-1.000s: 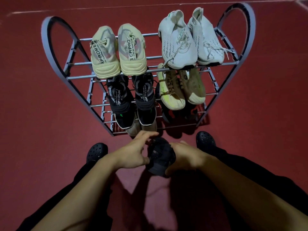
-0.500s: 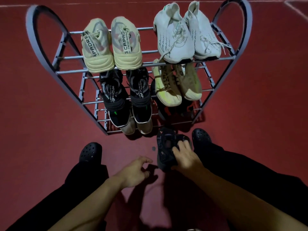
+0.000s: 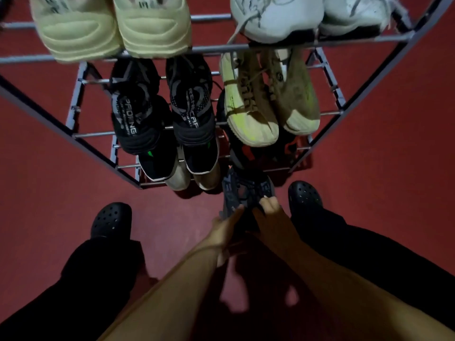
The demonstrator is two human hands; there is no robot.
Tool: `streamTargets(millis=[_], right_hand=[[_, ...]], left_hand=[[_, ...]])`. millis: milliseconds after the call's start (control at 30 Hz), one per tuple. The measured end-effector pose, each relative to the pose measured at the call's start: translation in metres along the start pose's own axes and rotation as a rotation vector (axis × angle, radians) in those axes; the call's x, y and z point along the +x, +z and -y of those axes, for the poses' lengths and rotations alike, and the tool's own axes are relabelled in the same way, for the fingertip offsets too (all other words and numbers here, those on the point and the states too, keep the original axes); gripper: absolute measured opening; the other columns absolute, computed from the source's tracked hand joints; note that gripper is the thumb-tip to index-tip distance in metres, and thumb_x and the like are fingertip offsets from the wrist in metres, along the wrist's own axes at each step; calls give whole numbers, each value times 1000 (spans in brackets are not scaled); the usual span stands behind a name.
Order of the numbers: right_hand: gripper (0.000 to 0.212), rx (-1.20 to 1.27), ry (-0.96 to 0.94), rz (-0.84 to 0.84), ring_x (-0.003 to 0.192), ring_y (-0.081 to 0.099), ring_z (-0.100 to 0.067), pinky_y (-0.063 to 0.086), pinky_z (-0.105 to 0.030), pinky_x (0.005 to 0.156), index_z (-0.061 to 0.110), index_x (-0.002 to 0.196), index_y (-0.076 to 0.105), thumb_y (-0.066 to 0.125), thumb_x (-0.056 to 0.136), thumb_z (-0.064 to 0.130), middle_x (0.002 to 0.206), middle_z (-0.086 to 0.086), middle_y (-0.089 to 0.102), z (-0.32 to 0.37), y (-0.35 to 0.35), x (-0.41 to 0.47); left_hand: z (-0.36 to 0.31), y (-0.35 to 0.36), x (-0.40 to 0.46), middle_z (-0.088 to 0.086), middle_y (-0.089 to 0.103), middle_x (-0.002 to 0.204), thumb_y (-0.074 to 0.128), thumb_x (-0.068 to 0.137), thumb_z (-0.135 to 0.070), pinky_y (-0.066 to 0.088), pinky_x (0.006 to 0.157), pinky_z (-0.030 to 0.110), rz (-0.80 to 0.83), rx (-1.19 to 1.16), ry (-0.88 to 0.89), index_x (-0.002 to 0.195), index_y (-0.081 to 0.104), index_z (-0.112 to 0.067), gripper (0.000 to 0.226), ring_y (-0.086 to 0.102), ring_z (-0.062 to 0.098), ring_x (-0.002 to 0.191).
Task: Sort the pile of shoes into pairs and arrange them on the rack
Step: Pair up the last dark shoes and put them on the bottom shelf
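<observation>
A dark grey-black shoe (image 3: 242, 190) lies at the foot of the grey metal rack (image 3: 98, 134), its toe pointing into the bottom right shelf. My right hand (image 3: 269, 212) grips its heel from the right, and my left hand (image 3: 225, 230) holds it from the left. Another dark shoe with a red mark (image 3: 246, 153) sits in shadow on that bottom shelf. Above are a yellow-olive pair (image 3: 268, 99), a black pair (image 3: 162, 112), a cream pair (image 3: 110, 30) and a white pair (image 3: 307, 16).
My two feet in black clogs (image 3: 112, 219) (image 3: 305, 196) stand on the red floor (image 3: 49, 193) either side of my arms. A black-and-white pair (image 3: 177, 166) and tan shoe toes (image 3: 194, 180) stick out at the rack's lower left.
My left hand has come back onto the dark shoe. Both hands have pushed it forward to the rack's bottom right. The camera has dipped closer to the rack.
</observation>
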State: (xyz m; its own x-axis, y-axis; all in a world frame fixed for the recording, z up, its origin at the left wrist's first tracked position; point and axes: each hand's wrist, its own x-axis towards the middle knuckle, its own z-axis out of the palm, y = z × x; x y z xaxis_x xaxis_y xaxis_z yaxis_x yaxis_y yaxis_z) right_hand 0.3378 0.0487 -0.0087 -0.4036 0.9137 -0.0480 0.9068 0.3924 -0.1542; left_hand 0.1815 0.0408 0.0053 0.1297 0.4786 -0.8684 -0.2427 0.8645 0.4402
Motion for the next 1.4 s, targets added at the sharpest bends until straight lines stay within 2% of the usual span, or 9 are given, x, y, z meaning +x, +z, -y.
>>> streamTargets(millis=[133,233,333,467,667,833,933,1233,1400], right_hand=[[61,123,30,113,105,63,-52,54,-58,84,1,108,71,93,60,31,116,-29,65,-6,25,-3],[54,190,-22,61,96,65,-50,56,-55,78,6,97,70,94,57,31,104,-23,66,-13,38,-15],[41,457,37,82,108,59,-36,50,-42,93,12,117,63,72,81,29,115,-13,63,-11,47,-26],[33,887,502,105,108,60,-15,48,-27,91,21,130,54,57,97,22,118,0,63,-5,58,-31],[39,1586,1345,-58,109,56,-29,53,-45,85,1,133,47,57,96,2,124,-15,55,8,67,-25],[65,1501,1586,364,120,54,-34,52,-47,97,11,137,49,73,85,42,136,-14,54,15,69,-24],[60,1568,1611,480,118,52,-30,47,-39,97,7,136,49,65,91,42,139,-17,50,20,75,-19],[54,2052,1655,-6,129,51,-33,53,-40,84,10,140,50,66,91,26,143,-15,52,22,96,-45],[45,2353,1608,-264,88,66,8,54,-12,63,3,138,49,59,98,19,133,-4,55,35,88,-53]], left_hand=[[6,4,37,31,65,123,64,97,-19,60,76,49,-154,-131,-56,134,55,4,44,67,45,106],[18,4,48,25,71,113,66,95,-27,59,54,33,-154,-152,-76,122,65,0,38,69,35,83],[28,3,56,24,66,95,75,88,-33,53,54,28,-158,-131,-77,115,69,0,43,58,29,71],[41,-3,72,29,59,94,60,97,-10,37,63,35,-244,-118,-37,126,55,12,37,48,27,68],[58,-19,84,20,63,130,52,97,-2,60,82,35,-219,-182,-110,134,53,-1,37,67,30,111],[67,-23,91,18,71,117,56,99,-2,55,101,45,-204,-185,-92,127,57,1,29,70,29,101],[75,-23,95,17,75,106,64,96,-3,54,102,44,-213,-196,-63,118,63,5,24,69,28,97],[94,-20,92,25,73,107,74,91,-23,55,97,57,-376,-120,-19,102,67,4,30,71,38,98],[93,-16,71,29,70,111,72,93,-18,53,101,48,-327,-266,53,94,60,-10,14,67,32,96]])
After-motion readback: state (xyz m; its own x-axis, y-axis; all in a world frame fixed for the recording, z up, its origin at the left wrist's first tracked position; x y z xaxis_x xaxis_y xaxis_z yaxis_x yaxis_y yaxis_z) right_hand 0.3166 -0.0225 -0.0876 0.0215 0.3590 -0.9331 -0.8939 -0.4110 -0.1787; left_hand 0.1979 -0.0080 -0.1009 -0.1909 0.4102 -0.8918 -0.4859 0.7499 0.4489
